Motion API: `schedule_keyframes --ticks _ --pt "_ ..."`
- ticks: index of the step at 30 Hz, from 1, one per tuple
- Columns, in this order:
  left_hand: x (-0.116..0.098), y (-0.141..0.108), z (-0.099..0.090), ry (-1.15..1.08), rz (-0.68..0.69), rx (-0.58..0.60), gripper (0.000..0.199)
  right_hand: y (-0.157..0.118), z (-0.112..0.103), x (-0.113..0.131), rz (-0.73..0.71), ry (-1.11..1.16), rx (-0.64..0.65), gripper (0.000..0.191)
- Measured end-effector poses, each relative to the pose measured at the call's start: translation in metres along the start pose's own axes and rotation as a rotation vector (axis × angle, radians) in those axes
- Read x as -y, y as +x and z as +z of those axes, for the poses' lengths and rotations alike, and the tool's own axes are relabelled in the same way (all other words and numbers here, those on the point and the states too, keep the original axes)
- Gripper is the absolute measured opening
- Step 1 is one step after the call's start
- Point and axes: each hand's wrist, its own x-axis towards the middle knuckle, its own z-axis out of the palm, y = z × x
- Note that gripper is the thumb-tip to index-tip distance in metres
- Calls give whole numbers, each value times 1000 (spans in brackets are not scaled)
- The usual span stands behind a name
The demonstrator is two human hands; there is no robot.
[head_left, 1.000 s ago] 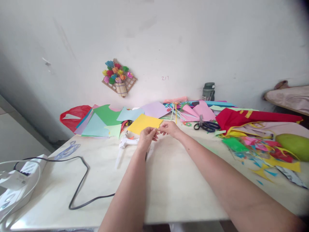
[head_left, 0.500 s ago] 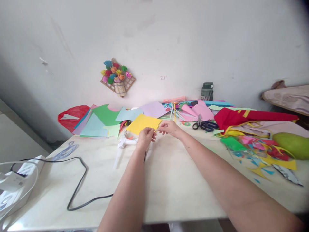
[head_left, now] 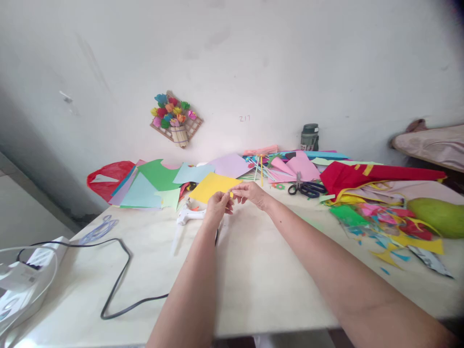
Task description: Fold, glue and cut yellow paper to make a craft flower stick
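Note:
Over the middle of the table, my left hand (head_left: 218, 205) and my right hand (head_left: 249, 194) meet fingertip to fingertip. Both are closed in a pinch. Something small and yellowish shows between them, too small to name. Just behind the hands lies a sheet of yellow paper (head_left: 213, 186). A white glue gun (head_left: 188, 214) with a clear glue stick rests left of my left hand, its front partly hidden by that hand. Dark-handled scissors (head_left: 307, 188) lie to the right, beyond my right hand.
Coloured paper sheets (head_left: 159, 175) line the back left. A red cloth (head_left: 348, 176), paper scraps (head_left: 389, 241) and a green mango-like fruit (head_left: 437, 217) lie right. A black cord (head_left: 126, 261) runs from a power strip (head_left: 32, 270). A bottle (head_left: 310, 137) stands against the wall.
My right hand has moved slightly left, so its fingertips now meet those of my left hand. My left hand has barely moved.

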Motion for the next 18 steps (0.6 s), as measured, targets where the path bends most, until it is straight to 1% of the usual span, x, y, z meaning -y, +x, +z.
schedule_keyframes --ticks 5,12,18 --pt "2 1 0 31 -28 -3 40 3 1 -4 -32 28 -59 19" --pt "1 0 -1 51 -34 4 39 1 1 -2 -14 62 -14 20" --pt "0 -2 0 31 -31 12 39 1 3 -1 4 94 -36 22"
